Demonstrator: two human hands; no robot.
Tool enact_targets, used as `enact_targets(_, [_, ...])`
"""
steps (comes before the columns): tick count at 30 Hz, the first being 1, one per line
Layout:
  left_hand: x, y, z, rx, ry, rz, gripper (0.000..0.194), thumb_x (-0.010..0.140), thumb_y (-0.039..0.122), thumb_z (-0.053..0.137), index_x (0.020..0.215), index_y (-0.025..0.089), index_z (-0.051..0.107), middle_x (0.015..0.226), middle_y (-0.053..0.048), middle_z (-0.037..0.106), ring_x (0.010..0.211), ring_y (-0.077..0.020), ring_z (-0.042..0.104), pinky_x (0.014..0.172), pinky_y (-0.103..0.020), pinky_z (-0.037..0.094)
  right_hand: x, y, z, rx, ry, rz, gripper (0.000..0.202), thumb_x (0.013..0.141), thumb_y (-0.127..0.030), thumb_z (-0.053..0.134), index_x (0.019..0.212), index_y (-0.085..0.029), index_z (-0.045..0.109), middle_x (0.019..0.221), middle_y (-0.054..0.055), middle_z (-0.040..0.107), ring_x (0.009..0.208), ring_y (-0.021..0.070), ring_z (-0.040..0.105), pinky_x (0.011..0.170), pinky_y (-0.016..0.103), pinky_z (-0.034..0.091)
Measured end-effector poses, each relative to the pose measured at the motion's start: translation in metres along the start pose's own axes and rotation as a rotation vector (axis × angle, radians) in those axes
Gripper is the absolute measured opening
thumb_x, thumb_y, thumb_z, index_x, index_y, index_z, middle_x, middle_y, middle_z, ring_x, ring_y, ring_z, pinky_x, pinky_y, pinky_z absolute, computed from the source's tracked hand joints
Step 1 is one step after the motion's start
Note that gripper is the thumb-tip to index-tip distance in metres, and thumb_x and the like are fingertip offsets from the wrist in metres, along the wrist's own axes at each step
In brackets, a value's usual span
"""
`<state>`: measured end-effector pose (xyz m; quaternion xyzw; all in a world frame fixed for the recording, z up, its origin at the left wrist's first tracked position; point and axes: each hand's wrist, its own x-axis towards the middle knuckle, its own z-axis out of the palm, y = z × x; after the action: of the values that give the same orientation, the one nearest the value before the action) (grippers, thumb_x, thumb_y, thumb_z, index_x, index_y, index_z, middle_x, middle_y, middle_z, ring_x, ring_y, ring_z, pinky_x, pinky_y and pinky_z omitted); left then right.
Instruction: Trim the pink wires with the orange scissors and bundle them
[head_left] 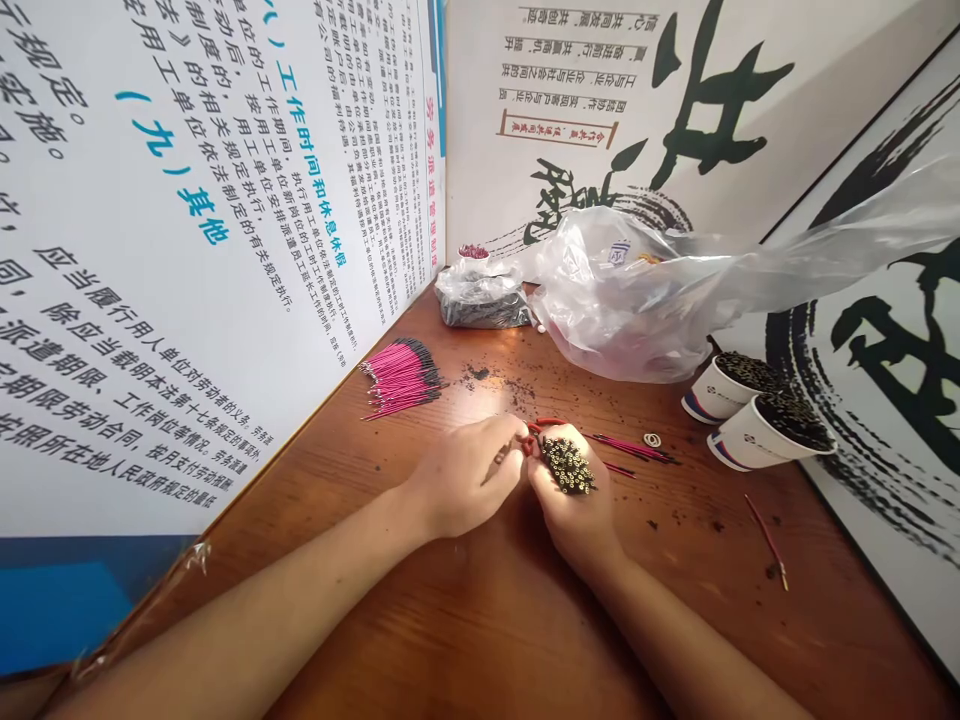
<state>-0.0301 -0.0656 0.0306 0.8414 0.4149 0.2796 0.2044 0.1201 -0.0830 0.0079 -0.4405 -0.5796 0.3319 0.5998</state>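
My right hand (577, 510) is wrapped round a thick bundle of thin sticks (568, 466), whose dark ends with small brassy rings face me. Close against it, my left hand (472, 475) has thumb and fingers pinched at something red by the bundle's left side; what exactly it grips is too small to make out. Just beyond my right hand, a few loose pink sticks with black ends (634, 447) lie on the wooden table (465, 620). A fanned pile of pink sticks with black tips (403, 378) rests at the left of the table.
Two paper cups filled with dark bits, a nearer one (769, 435) and a farther one (727, 385), stand at the right. A large clear plastic bag (622, 300) and a wrapped dark pack (481, 302) lie at the back. One stick (766, 540) lies right. Printed panels enclose the table.
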Motion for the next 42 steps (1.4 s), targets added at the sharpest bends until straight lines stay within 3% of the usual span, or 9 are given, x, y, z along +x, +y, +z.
enact_targets(6, [-0.003, 0.0, 0.004, -0.174, 0.179, 0.169, 0.011, 0.096, 0.021, 0.04, 0.091, 0.019, 0.05, 0.083, -0.003, 0.058, 0.075, -0.0144, 0.055, 0.072, -0.027, 0.045, -0.002, 0.001, 0.0, -0.03, -0.107, -0.069, 0.015, 0.07, -0.008, 0.062, 0.073, -0.023, 0.059, 0.065, -0.003, 0.058, 0.059, 0.0136, 0.051, 0.059, 0.025, 0.045])
enact_targets(18, [-0.004, -0.001, 0.005, -0.22, 0.151, 0.208, 0.014, 0.097, 0.02, 0.039, 0.094, 0.019, 0.053, 0.087, -0.004, 0.059, 0.08, -0.0153, 0.058, 0.075, -0.029, 0.048, -0.001, 0.003, 0.0, -0.013, -0.142, -0.072, 0.016, 0.071, -0.007, 0.064, 0.075, -0.023, 0.06, 0.069, -0.003, 0.059, 0.063, 0.0142, 0.052, 0.062, 0.025, 0.045])
enact_targets(28, [-0.006, -0.001, 0.008, -0.224, 0.229, 0.204, 0.005, 0.093, 0.016, 0.045, 0.093, 0.02, 0.047, 0.079, 0.0, 0.056, 0.068, -0.0122, 0.052, 0.065, -0.026, 0.044, -0.003, 0.005, -0.003, -0.022, -0.183, -0.105, 0.015, 0.076, -0.01, 0.065, 0.077, -0.023, 0.06, 0.072, -0.002, 0.058, 0.066, 0.0144, 0.052, 0.063, 0.025, 0.045])
enact_targets(42, [-0.006, -0.001, 0.008, -0.242, 0.283, 0.272, 0.015, 0.087, 0.014, 0.048, 0.101, 0.019, 0.046, 0.083, -0.002, 0.053, 0.074, -0.0139, 0.052, 0.069, -0.028, 0.046, -0.001, 0.0, -0.002, -0.1, -0.214, -0.209, 0.009, 0.081, -0.015, 0.059, 0.078, -0.021, 0.053, 0.071, -0.001, 0.057, 0.065, 0.0136, 0.054, 0.061, 0.025, 0.047])
